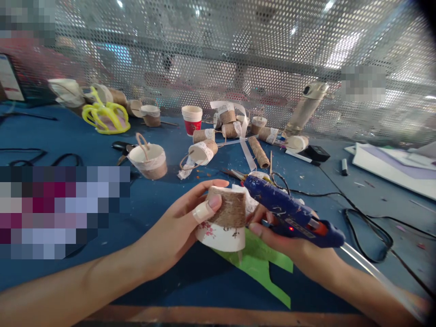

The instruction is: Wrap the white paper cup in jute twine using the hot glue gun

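Note:
My left hand [185, 218], a bandage on its thumb, grips a paper cup [231, 213] held upside down. Brown twine wraps the cup's upper part; below it the white side shows a printed flower pattern. A blue hot glue gun [282, 206] with a lit red light is in my right hand [272, 231], its nozzle pointing left just above the cup's base. A clear glue stick [371, 265] sticks out of its back end. White lace [251, 202] shows between the cup and my right fingers; whether those fingers pinch it cannot be made out. Green paper [269, 274] lies beneath.
A twine-trimmed cup with a handle [150, 163] stands left; several similar cups [204, 152] lie behind. Further back are a red cup [192, 122], a yellow crown-shaped piece [107, 120] and a twine roll [259, 152]. A black cord [368, 256] loops at right near white sheets [384, 170].

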The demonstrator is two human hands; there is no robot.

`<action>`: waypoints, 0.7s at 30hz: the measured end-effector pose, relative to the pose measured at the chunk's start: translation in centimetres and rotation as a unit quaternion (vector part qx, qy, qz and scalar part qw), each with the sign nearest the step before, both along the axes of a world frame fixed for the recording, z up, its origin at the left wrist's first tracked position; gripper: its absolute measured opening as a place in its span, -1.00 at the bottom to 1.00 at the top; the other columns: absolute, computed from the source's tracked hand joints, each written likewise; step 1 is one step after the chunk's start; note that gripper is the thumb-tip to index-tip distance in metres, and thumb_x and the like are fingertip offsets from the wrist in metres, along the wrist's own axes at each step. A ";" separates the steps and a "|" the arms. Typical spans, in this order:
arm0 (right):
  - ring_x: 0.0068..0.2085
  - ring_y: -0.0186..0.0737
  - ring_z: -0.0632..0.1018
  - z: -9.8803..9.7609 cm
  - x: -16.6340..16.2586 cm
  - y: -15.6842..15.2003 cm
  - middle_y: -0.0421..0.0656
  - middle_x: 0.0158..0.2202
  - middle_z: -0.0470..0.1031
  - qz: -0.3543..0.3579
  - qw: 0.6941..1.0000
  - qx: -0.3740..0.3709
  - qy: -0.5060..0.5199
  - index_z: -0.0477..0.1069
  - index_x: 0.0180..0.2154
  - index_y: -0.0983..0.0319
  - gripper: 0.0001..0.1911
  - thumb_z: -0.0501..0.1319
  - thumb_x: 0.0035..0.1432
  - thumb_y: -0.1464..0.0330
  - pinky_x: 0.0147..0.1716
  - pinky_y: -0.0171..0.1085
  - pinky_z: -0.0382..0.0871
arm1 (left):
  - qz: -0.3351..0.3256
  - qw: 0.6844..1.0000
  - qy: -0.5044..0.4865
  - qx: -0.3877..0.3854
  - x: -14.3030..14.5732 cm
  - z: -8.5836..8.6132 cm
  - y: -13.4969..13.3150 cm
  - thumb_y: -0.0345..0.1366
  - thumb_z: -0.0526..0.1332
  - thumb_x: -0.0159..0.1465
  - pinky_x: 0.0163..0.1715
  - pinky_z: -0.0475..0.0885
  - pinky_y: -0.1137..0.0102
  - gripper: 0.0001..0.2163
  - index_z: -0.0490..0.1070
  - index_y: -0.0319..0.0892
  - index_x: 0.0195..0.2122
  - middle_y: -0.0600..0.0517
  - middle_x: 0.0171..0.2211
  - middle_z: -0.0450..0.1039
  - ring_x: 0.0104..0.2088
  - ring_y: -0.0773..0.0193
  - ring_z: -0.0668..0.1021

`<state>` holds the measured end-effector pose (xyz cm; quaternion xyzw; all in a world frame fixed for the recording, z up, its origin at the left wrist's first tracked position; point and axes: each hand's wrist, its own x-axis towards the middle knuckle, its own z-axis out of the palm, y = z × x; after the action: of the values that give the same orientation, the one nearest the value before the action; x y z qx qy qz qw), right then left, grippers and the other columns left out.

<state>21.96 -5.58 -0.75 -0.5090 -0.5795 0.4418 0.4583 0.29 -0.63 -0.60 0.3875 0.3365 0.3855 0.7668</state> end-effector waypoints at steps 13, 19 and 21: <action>-0.39 -0.29 0.56 -0.5 0.0 0.2 -0.29 -0.39 0.58 -0.006 1.000 0.003 0.025 0.32 -0.48 0.12 -0.71 0.43 0.11 0.40 -0.36 -0.32 0.54 | -0.010 0.999 -0.029 0.015 0.0 0.1 0.1 -0.12 0.40 0.26 -0.15 0.54 0.44 -0.69 0.58 0.00 0.02 0.05 -0.07 0.68 -0.08 0.23 0.64; -0.33 -0.25 0.57 -0.2 -0.1 0.2 -0.29 -0.38 0.57 -0.013 0.998 -0.028 0.050 0.31 -0.47 0.11 -0.70 0.43 0.09 0.40 -0.27 -0.29 0.55 | -0.015 0.999 -0.036 0.009 -0.1 0.0 -0.2 -0.14 0.41 0.26 -0.11 0.55 0.42 -0.70 0.59 0.01 0.01 0.05 -0.09 0.69 -0.06 0.21 0.65; -0.36 -0.27 0.56 -0.2 -0.1 0.2 -0.29 -0.38 0.57 -0.008 0.998 -0.033 0.050 0.34 -0.48 0.12 -0.72 0.43 0.09 0.40 -0.30 -0.31 0.54 | -0.020 0.999 -0.030 0.014 -0.1 0.0 -0.2 -0.13 0.41 0.25 -0.12 0.55 0.41 -0.69 0.60 0.02 0.02 0.05 -0.07 0.69 -0.05 0.19 0.64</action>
<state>21.88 -5.37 -0.94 -0.5058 -0.5367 0.4815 0.4735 0.17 -0.86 -0.59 0.3928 0.2998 0.3862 0.7789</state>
